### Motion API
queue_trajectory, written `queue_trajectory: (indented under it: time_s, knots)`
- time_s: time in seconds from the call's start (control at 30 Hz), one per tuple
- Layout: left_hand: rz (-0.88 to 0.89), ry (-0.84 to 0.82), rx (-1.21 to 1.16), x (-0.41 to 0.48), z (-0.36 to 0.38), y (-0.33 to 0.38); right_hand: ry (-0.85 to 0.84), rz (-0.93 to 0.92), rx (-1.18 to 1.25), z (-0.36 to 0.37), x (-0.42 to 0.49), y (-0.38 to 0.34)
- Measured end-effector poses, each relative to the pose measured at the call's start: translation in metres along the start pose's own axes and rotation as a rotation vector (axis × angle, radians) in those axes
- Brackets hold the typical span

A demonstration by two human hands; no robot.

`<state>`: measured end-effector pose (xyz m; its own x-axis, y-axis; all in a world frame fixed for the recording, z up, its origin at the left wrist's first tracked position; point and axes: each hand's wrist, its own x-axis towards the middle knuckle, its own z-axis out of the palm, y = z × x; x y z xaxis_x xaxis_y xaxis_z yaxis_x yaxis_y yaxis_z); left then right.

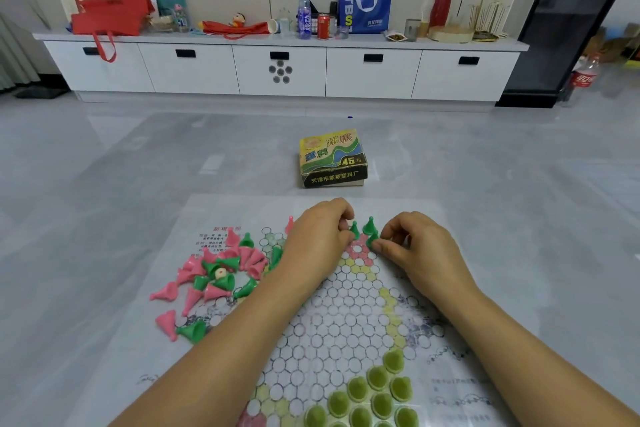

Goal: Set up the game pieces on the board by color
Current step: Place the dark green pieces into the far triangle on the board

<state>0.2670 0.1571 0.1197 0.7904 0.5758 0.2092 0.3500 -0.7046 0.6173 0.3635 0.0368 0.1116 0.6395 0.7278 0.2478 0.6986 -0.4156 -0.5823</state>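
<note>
Head view: left hand (318, 236) pinches a green piece (354, 230) with thumb and fingertips over the board's (346, 305) far pink point. Right hand (415, 246) pinches a second green piece (373, 240) just beside it. Third green piece (370, 225) stands upright behind. The wrist partly hides the loose pile (218, 270).

At centre, the left hand (318, 236) pinches a green pawn (354, 230) and the right hand (412, 246) pinches another green pawn (373, 241) at the pink tip of the paper Chinese checkers board (346, 319). A third green pawn (370, 225) stands just beside. Pink and green pawns (214, 274) lie heaped at left; yellow-green pawns (377, 388) fill the lower-right point.
</note>
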Motion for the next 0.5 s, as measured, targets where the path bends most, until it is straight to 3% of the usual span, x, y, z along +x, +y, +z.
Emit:
queue_trajectory:
  time_s: [0.37, 0.5]
  knots:
    - [0.009, -0.021, 0.059, 0.0024, 0.0033, 0.0018, -0.021, 0.006, -0.029, 0.0006, 0.0010, 0.0006]
    - [-0.007, -0.010, -0.033, 0.0009, -0.0006, 0.0010, -0.014, 0.017, 0.049, -0.0011, -0.0002, 0.0006]
